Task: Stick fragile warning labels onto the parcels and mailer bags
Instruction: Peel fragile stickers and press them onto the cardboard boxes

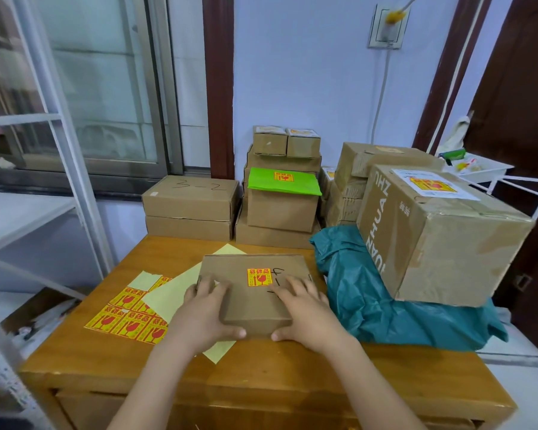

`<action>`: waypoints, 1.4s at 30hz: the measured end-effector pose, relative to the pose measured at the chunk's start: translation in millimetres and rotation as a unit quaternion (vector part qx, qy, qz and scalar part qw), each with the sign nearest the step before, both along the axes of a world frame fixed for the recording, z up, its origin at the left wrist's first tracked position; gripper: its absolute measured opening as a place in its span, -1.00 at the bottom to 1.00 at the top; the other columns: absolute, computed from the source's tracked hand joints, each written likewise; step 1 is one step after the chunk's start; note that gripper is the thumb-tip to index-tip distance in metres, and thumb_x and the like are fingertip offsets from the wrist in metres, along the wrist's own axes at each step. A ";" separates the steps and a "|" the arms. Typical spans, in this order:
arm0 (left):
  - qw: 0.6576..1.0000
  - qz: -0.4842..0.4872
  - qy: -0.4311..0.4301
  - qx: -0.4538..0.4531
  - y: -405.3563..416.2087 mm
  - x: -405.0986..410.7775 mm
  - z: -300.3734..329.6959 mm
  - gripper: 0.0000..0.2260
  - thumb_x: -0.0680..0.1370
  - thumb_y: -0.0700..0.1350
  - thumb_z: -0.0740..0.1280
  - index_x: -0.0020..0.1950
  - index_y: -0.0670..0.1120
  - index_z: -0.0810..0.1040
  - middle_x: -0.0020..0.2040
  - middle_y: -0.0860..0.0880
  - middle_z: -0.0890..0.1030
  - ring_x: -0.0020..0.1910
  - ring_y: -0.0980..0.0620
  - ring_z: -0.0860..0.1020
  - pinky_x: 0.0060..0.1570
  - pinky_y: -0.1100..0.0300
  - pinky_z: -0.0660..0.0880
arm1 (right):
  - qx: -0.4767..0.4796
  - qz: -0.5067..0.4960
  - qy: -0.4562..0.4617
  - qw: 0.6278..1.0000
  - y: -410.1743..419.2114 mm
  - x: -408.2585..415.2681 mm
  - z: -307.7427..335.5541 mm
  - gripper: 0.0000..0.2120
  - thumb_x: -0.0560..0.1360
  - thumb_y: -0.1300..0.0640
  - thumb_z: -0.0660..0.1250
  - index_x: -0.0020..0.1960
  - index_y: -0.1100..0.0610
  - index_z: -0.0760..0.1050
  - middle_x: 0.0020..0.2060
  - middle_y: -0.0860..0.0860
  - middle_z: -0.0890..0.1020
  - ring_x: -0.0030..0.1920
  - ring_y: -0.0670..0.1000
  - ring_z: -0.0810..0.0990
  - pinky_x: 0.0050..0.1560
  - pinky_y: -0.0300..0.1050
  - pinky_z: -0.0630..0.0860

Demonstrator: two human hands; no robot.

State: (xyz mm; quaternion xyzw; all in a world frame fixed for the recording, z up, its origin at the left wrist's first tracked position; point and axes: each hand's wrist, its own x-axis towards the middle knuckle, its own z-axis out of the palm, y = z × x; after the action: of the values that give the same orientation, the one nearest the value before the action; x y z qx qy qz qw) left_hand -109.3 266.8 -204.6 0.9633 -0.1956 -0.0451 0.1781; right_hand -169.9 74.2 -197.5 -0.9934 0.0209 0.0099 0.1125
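Left hand point(206, 308) and right hand point(303, 308) grip labelled parcel point(255, 302) on table point(106, 361); fingers atop, thumbs on near face; label sheet point(128, 321) at 9 o'clock.

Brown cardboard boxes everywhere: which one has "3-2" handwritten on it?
The flat brown cardboard box topping the two-box stack at the far left, beside the window. It bears no fragile label, unlike the box under the hands.

Both bare forearms reached forward, converging on the flat brown cardboard box point(255, 293). The left hand point(204, 308) lay on the box's left side, fingers spread over its top, thumb pressed against its near face. The right hand point(305, 310) mirrored it on the right side, fingers flat on top, thumb on the near face.
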 end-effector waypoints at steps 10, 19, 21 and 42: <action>0.980 0.008 -0.011 -0.199 8.3 -1.2 -9.8 -0.27 0.36 0.36 0.34 0.44 0.09 0.27 0.45 0.15 0.20 0.30 0.07 0.33 0.17 0.13 0.43 | 0.101 -0.094 -0.047 0.989 -3.1 -6.5 -6.1 -0.01 0.33 -0.28 0.42 0.55 0.01 -0.04 0.54 -0.03 -0.17 0.50 0.13 0.10 0.42 0.06 0.23; 0.890 0.185 0.150 -0.388 4.1 14.2 -1.1 -0.67 0.60 0.10 0.18 0.23 -0.11 0.41 0.07 -0.07 0.53 -0.06 0.00 0.50 -0.14 0.10 0.40 | 0.292 -0.209 -0.090 0.929 0.0 -7.7 -12.9 -0.27 0.56 -0.19 0.16 0.55 0.20 0.02 0.44 0.10 0.33 0.40 0.08 0.35 0.32 -0.11 0.33; 0.887 0.184 0.141 -0.399 2.0 16.1 -4.4 -0.76 0.60 0.02 0.22 0.17 -0.10 0.40 -0.03 -0.05 0.52 -0.12 0.02 0.48 -0.21 0.11 0.40 | 0.332 -0.216 -0.121 0.910 1.3 -9.2 -13.7 -0.42 0.58 -0.03 0.23 0.50 0.17 0.15 0.36 0.06 0.43 0.33 0.05 0.42 0.23 -0.22 0.34; 0.856 0.237 0.085 -0.451 -38.2 103.5 -1.6 -0.83 0.52 -0.08 0.35 0.06 -0.12 0.56 -0.06 -0.08 0.57 -0.08 -0.11 0.49 -0.31 0.15 0.33 | 0.352 -0.270 -0.255 0.859 -10.9 63.2 -34.8 -0.51 0.55 0.11 0.28 0.42 0.22 0.30 0.35 0.11 0.42 0.36 0.10 0.40 0.36 0.04 0.39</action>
State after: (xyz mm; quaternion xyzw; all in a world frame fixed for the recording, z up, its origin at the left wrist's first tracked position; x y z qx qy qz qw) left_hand -5.7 228.5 -206.2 0.7873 0.0559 0.0100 0.6139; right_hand -106.7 63.3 -232.3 -0.8106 0.2538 -0.2678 0.4548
